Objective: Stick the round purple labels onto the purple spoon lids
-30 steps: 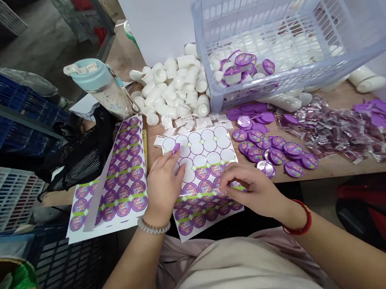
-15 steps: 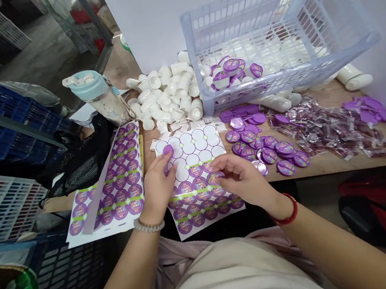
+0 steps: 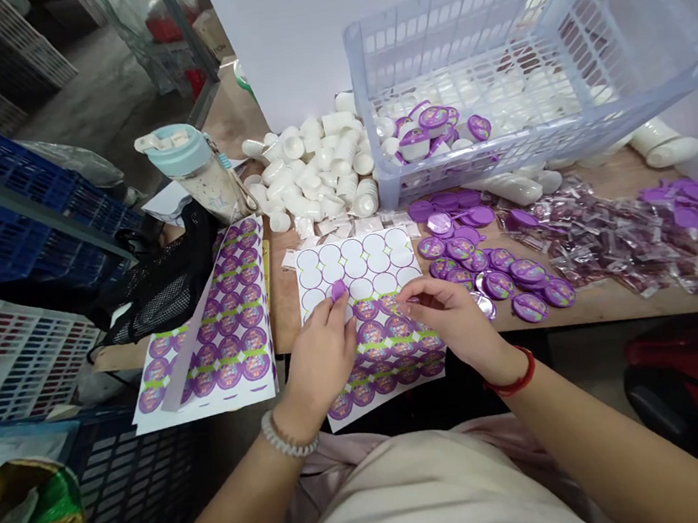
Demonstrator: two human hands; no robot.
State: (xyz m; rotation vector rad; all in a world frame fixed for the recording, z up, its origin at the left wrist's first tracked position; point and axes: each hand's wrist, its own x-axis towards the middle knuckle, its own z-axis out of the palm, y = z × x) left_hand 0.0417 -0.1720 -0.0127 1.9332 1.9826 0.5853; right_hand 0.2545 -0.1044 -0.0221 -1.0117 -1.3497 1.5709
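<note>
A sheet of round purple stickers (image 3: 370, 384) lies in front of me, its upper rows bare white circles and its lower rows full. Over the sheet's left part, my left hand (image 3: 325, 349) is closed, holding a small purple lid (image 3: 338, 290) up at its fingertips. My right hand (image 3: 444, 313) is at the sheet's right edge, thumb and forefinger pinched together over the upper row of stickers. Whatever sits between those fingertips is too small to make out. Several purple lids with stickers on them (image 3: 497, 284) lie just right of the sheet, with plain purple lids (image 3: 449, 202) behind them.
White cups (image 3: 328, 166) are heaped behind the sheet. A pale plastic crate (image 3: 379, 122) holds more cups and lidded ones. Small clear packets (image 3: 619, 237) are piled at right. At left stand a tumbler (image 3: 198, 174) and more sticker sheets (image 3: 222, 336).
My left hand has moved right across the sheet, bringing the purple lid closer to my right hand. The right fingertips have risen slightly and come together. The view has shifted a little.
</note>
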